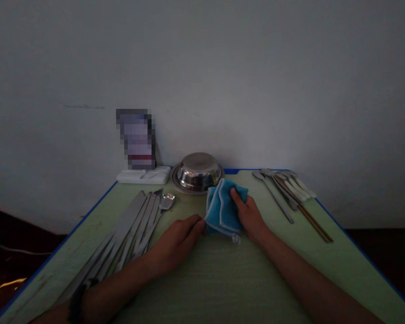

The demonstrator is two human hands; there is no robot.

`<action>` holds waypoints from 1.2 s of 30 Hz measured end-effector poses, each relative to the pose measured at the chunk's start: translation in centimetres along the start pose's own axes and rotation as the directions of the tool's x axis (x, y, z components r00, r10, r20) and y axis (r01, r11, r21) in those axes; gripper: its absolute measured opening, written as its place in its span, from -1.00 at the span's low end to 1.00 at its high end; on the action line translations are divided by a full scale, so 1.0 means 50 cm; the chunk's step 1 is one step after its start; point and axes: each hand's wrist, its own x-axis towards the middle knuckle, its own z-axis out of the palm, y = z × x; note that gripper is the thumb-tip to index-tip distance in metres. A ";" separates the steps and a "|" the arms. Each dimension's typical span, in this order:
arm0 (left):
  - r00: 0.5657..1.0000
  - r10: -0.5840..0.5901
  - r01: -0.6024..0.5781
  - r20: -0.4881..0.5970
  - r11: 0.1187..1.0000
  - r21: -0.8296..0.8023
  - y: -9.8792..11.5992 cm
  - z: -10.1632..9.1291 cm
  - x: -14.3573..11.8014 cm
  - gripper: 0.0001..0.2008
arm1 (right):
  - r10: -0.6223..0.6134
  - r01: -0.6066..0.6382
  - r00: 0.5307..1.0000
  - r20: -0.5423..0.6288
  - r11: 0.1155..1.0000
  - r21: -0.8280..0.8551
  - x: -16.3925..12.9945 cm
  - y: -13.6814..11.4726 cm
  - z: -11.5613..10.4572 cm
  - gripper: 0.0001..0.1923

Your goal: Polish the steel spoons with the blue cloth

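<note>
A blue cloth (222, 208) lies folded on the green counter (202, 279), just in front of the shiny metal bowl (198, 172). The bowl sits upside down at the back of the counter, by the wall.

The right hand (249, 216) rests on the right side of the cloth. Its fingers (236, 196) are bent over the top of the cloth and hold it. The left hand (177, 240) is at the cloth's left edge. Its fingers (197, 223) are curled and pinch that edge.

Left of the bowl, a row of long flat metal tools (128, 238) lies on the counter, with a small spoon (167, 202) beside them. Behind those, near the bowl, is a white block (143, 175) with a blurred card (137, 139) standing on it. Right of the bowl lie more spoons (276, 191), white-handled cutlery (299, 186) and brown chopsticks (310, 218).
</note>
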 end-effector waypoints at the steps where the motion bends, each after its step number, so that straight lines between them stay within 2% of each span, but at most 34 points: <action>1: 1.000 0.000 0.000 -0.012 1.000 -0.014 -0.001 0.001 0.000 -0.70 | -0.003 0.003 1.000 0.007 1.000 -0.007 -0.001 -0.002 0.000 -0.66; 6: 0.999 -0.001 -0.003 -0.037 0.994 -0.110 -0.001 0.002 -0.003 -0.67 | 0.029 -0.030 0.995 0.094 0.999 0.017 -0.007 -0.016 -0.002 -0.71; 11: 1.000 0.002 -0.003 -0.004 0.998 -0.068 0.005 -0.003 -0.003 -0.68 | 0.081 -0.099 0.979 0.185 0.991 0.089 -0.012 -0.024 0.000 -0.66; 22: 1.000 -0.003 0.002 0.008 0.999 0.033 -0.003 0.003 0.000 -0.67 | 0.038 -0.040 0.997 0.070 0.999 0.030 -0.009 -0.010 0.004 -0.72; 36: 1.000 0.010 -0.010 -0.022 1.000 -0.010 -0.003 -0.001 0.003 -0.64 | 0.086 -0.086 0.996 -0.004 0.993 0.080 -0.005 -0.006 0.002 -0.69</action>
